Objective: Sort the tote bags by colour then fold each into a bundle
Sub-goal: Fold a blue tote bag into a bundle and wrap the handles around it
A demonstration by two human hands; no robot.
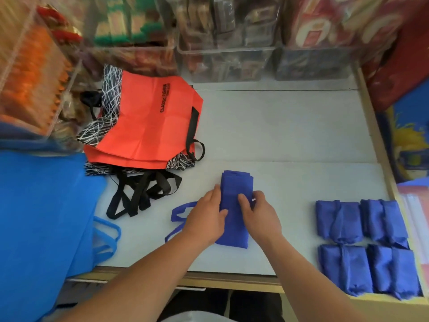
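1. Step in hand: folding, not sorting; colours look already grouped. The royal-blue non-woven tote bag (235, 182) lies mid-desk toward the front edge, folded lengthwise into a narrow strip. Its blue loop handles (178, 213) trail out to the left.
2. Left hand (204, 217): fingers fairly straight, pressing the strip's left edge, thumb on the fabric. Right hand (258, 212): fingers curled, pinching the strip's right edge w/ a digit on top.
3. Next move, prob.: fold or roll the strip end to end into a short packet, then tuck or wrap the handles so it holds. That calls for one hand pinning the fold while the other works, since thin fabric likely springs back.
4. Done: four royal-blue folded bundles (339, 219) in two rows of two at the desk's right end, packed close.
5. Waiting: flat orange-red tote bags (144, 122) stacked on black-and-white scribble-print bags (111, 89), back left. Light-blue tote bags (41, 217) are piled far left.
6. Containers: clear plastic bins (227, 63) line the back of the white desk (290, 126). They hold packaged goods, too blurred to ID.
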